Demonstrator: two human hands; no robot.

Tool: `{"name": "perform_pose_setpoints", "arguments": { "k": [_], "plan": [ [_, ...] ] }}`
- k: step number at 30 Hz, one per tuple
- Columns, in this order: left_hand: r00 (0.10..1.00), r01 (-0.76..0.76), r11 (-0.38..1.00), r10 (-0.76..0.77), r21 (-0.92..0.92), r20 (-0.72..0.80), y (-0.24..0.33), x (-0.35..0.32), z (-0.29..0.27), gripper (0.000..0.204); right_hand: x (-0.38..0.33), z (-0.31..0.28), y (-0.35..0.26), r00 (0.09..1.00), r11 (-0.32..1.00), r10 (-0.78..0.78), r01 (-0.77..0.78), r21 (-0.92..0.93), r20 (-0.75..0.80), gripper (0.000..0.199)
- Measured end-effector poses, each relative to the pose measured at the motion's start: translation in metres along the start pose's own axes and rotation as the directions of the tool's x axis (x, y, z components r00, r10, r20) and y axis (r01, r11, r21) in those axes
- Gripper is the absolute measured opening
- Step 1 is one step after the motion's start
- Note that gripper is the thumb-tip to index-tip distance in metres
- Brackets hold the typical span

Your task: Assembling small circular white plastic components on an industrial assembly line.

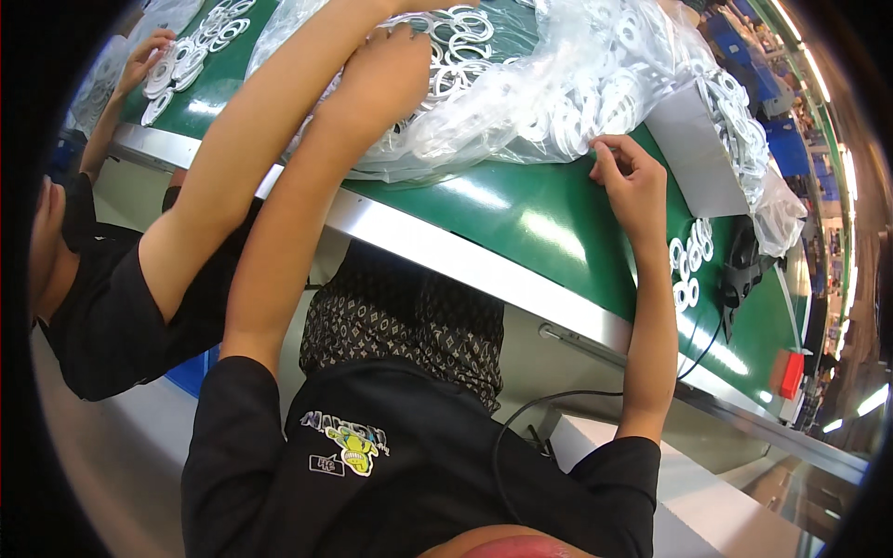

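Both hands work the clear plastic bag (558, 93) of white rings lying on the green table (521, 223). Left hand (395, 70) presses flat on the bag, steadying it. Right hand (628, 177) pinches the film edge between curled fingers, probably to pull it. A co-worker's arm (242, 149) reaches alongside.

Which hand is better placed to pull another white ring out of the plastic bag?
Left, probably. The left hand already rests on the white rings at the bag's mouth, while the right hand only pinches the clear plastic bag at its edge.
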State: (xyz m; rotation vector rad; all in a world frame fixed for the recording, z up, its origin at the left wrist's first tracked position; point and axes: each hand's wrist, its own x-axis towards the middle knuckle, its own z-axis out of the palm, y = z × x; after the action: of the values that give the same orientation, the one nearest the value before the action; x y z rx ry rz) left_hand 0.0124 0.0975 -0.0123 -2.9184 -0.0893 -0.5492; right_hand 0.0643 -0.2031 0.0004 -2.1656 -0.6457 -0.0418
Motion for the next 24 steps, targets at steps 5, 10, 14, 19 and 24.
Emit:
{"name": "perform_pose_setpoints", "arguments": {
  "k": [5, 10, 14, 19, 24],
  "plan": [
    [0.996, 0.057, 0.942, -0.032, -0.331, 0.079, -0.007, -0.004, -0.018, 0.034, -0.001, -0.003, -0.002, 1.000, 1.000, -0.010, 0.010, -0.012, 0.012, 0.015],
    [0.989, 0.037, 0.904, 0.027, -0.425, 0.143, -0.013, -0.011, -0.017, 0.036, -0.001, -0.002, -0.003, 1.000, 0.999, -0.024, 0.024, -0.033, 0.019, 0.015],
    [0.988, -0.104, 0.856, 0.030, -0.507, -0.151, 0.007, -0.019, -0.026, 0.039, 0.000, -0.002, -0.002, 0.999, 0.999, -0.023, 0.024, -0.048, 0.025, 0.015],
    [1.000, -0.021, 0.548, -0.002, -0.837, -0.026, 0.018, 0.002, -0.071, 0.056, -0.002, -0.006, -0.001, 0.999, 0.998, -0.040, 0.041, -0.048, 0.020, 0.014],
    [0.988, -0.129, 0.509, -0.013, -0.851, -0.157, 0.020, 0.013, -0.067, 0.076, -0.001, -0.003, -0.004, 0.999, 0.998, -0.046, 0.047, -0.034, 0.029, 0.014]
  ]
}}
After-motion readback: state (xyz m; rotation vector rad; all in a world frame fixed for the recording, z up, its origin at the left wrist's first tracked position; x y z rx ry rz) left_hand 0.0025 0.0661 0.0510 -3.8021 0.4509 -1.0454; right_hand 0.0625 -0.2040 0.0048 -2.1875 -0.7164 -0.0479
